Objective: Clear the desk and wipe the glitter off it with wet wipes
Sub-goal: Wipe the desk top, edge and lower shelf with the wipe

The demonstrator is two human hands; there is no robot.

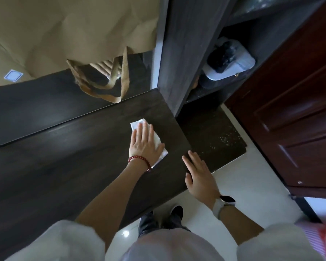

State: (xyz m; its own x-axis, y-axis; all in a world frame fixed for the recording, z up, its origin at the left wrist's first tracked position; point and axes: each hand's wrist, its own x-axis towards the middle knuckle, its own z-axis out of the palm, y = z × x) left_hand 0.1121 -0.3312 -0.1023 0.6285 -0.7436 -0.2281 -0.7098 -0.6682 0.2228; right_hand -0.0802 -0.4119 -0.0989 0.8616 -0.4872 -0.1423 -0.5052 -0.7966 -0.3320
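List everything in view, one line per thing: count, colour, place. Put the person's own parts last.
desk: one, dark brown wood, centre and left.
wet wipe: one, white, flat on the desk near its right end, under the left hand.
tote bag: one, tan, at the back of the desk against the wall.
shelf unit: one, grey wood, right of the desk.
appliance: one, white and black, on a shelf; kind unclear.
mat: one, dark, speckled with pale bits, on the floor beside the desk.
door: one, reddish brown, far right.
floor: pale tiles, lower right.
left hand: flat on the wipe, red bead bracelet at the wrist.
right hand: flat at the desk's right edge, white watch at the wrist.
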